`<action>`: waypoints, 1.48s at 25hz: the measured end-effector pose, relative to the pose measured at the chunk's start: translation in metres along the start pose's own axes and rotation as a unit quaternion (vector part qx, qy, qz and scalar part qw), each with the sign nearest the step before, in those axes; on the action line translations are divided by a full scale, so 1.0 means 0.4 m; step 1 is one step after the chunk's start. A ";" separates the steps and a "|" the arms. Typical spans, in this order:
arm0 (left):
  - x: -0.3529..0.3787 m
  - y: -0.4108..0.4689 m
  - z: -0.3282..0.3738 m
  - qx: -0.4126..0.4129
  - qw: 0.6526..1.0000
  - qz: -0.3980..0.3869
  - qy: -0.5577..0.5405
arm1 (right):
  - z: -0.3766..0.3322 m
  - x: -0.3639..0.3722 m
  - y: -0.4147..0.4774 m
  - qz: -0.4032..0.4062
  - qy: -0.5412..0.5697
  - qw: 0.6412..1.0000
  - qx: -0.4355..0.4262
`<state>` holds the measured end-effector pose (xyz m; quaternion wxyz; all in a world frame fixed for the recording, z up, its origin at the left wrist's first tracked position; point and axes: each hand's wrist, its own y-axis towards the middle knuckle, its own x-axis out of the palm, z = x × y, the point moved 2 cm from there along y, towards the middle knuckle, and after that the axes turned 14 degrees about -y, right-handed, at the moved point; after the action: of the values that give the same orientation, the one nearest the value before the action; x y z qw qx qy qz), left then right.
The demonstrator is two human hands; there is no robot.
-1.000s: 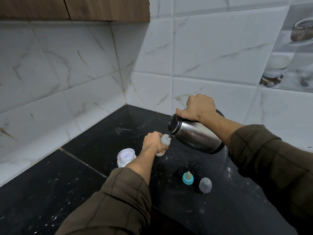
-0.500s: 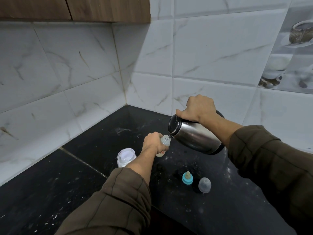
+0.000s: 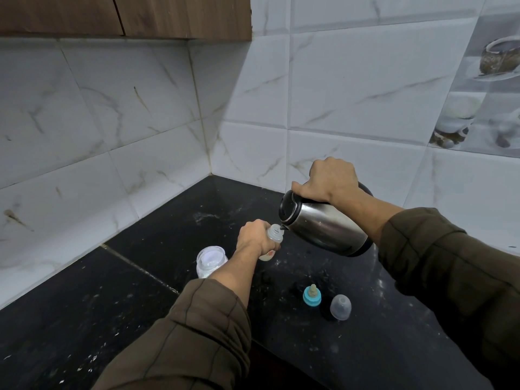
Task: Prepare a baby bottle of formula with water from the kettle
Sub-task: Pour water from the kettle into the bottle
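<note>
My left hand grips a small clear baby bottle that stands on the black counter, its open neck showing above my fingers. My right hand holds the handle of a steel kettle, tilted to the left with its black spout right over the bottle's mouth. The bottle's lower part is mostly hidden by my fingers. A blue ring with a teat and a clear dome cap lie on the counter to the right of my left forearm.
An open clear jar of white powder stands just left of my left wrist. White marble-look tiled walls meet in a corner behind. Wooden cabinets hang above on the left. The counter is speckled with white specks.
Both hands hold almost the same pose; the kettle stays tilted over the bottle. The view has shifted only slightly.
</note>
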<state>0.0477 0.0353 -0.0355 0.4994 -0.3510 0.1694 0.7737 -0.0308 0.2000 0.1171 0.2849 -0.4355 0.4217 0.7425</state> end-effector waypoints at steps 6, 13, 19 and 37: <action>0.003 0.001 -0.001 0.001 1.000 -0.004 -0.003 | 0.000 -0.003 0.000 0.000 -0.001 1.000 -0.002; 0.002 0.005 0.002 0.004 1.000 -0.001 0.006 | 0.002 -0.006 0.002 0.002 -0.001 1.000 -0.003; 0.003 0.007 0.002 0.002 1.000 -0.002 0.006 | 0.002 -0.008 0.005 0.005 -0.007 1.000 -0.006; 0.004 0.017 0.001 0.002 1.000 -0.004 0.006 | 0.003 -0.002 0.014 0.001 -0.011 1.000 -0.002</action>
<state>0.0412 0.0338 -0.0369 0.5022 -0.3554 0.1729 0.7692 -0.0353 0.1985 0.1201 0.2881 -0.4278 0.4171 0.7483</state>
